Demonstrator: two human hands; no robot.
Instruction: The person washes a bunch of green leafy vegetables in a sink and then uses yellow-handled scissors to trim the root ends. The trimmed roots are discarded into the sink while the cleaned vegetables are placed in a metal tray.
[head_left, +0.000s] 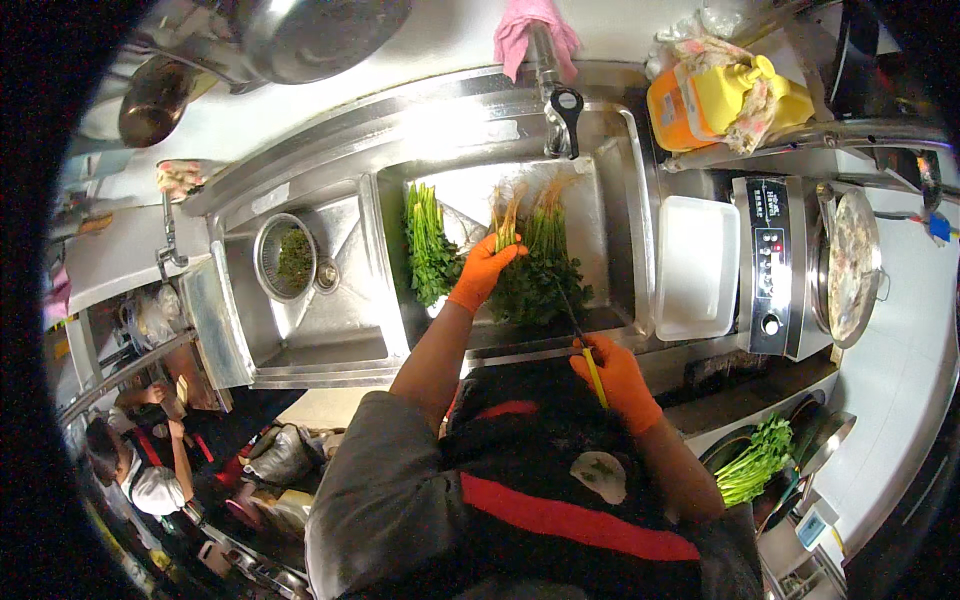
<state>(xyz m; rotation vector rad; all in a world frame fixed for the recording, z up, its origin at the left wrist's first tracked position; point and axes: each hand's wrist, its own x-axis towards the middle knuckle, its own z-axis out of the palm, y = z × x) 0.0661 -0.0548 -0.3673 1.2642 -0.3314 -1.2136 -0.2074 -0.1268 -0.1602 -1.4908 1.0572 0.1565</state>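
Note:
My left hand (482, 271), in an orange rubber glove, grips a small bunch of rooted leafy greens (508, 217) by its stems over the right sink basin (611, 217). Its roots point to the far side and its leaves toward me. More rooted greens (550, 232), like Chinese celery or coriander, lie just right of it. A bunch without visible roots (426, 232) rests along the basin's left side. My right hand (616, 379), gloved the same, holds a knife (594, 373) by its yellow handle at the near rim. The narrow dark blade points into the basin, its tip lost among the leaves.
A steel colander (259, 259) with dark green bits sits in the left basin. The faucet (555, 112) reaches over the far rim. A white plastic tub (697, 266) and an induction cooker (769, 266) stand right. Behind me at left, a person (154, 469) works.

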